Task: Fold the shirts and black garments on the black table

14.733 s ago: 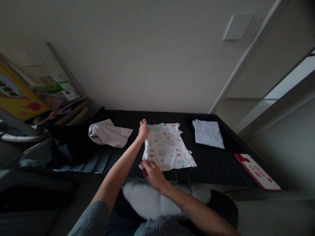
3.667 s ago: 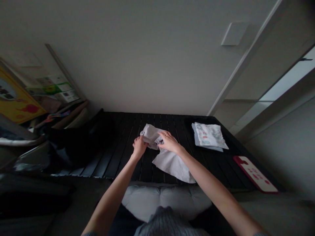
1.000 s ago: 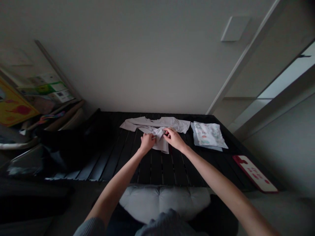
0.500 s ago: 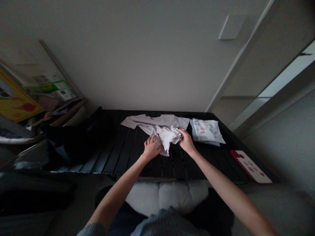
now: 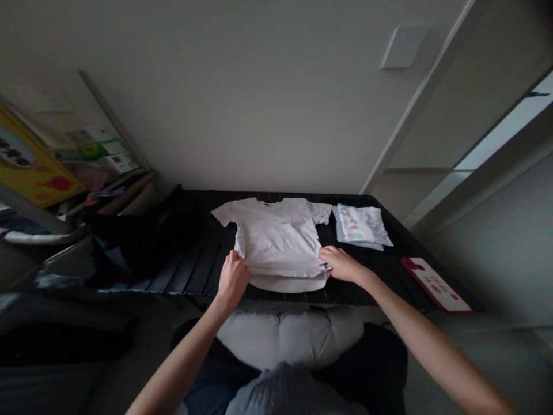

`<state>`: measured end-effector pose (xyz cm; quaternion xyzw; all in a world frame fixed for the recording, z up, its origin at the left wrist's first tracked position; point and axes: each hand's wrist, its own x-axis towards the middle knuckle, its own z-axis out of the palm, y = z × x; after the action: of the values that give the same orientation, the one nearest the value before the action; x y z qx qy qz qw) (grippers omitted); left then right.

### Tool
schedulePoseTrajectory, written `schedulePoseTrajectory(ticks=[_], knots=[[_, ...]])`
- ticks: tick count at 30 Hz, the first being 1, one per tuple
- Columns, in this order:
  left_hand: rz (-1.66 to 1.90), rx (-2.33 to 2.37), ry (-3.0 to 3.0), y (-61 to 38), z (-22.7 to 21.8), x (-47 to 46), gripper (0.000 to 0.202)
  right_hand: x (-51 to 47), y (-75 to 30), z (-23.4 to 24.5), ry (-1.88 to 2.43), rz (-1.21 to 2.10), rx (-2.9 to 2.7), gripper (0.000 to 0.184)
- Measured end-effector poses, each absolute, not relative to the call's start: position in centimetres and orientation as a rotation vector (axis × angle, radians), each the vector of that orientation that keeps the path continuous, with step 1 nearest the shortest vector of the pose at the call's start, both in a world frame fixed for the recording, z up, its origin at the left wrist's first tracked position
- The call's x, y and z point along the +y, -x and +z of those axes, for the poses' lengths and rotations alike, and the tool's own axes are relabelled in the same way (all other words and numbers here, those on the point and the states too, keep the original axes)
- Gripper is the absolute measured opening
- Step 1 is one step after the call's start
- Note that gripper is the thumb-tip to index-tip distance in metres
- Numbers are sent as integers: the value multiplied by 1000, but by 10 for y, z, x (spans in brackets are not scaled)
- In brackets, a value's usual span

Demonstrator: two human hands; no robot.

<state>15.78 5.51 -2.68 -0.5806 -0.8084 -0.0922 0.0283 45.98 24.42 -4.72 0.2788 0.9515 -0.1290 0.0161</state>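
Observation:
A white short-sleeved T-shirt (image 5: pixel 279 233) lies spread on the black slatted table (image 5: pixel 196 271), its neckline toward the wall and its hem toward me. My left hand (image 5: pixel 234 275) is closed on the shirt's left edge near the hem. On the opposite edge my right hand (image 5: pixel 341 264) pinches the fabric by the lower corner. Between the hands the back layer of the hem hangs out a little below the front layer. Small creases run across the shirt's middle.
Folded printed clothes (image 5: pixel 363 226) lie right of the shirt. A red-and-white board (image 5: pixel 436 285) is at the table's right end. A black bag (image 5: pixel 133 242) stands on the left. The wall (image 5: pixel 268 115) rises behind, and a grey cushion (image 5: pixel 291 337) is in front of me.
The bunched shirt has been opened out flat toward me. My left hand has moved left and nearer, and my right hand has moved nearer and slightly right.

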Motion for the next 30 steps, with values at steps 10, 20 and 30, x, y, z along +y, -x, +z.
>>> schedulePoseTrajectory(ticks=[10, 20, 30], knots=[[-11, -2673, 1453, -146, -10, 41, 44, 222, -453, -3, -925, -507, 2698, 37], [-431, -2916, 1264, -70, -49, 107, 58, 172, -352, -30, -688, -600, 3246, 35], [-462, -2983, 1436, -6, -77, 156, 60, 87, -261, -41, -413, -754, 3140, 75]])
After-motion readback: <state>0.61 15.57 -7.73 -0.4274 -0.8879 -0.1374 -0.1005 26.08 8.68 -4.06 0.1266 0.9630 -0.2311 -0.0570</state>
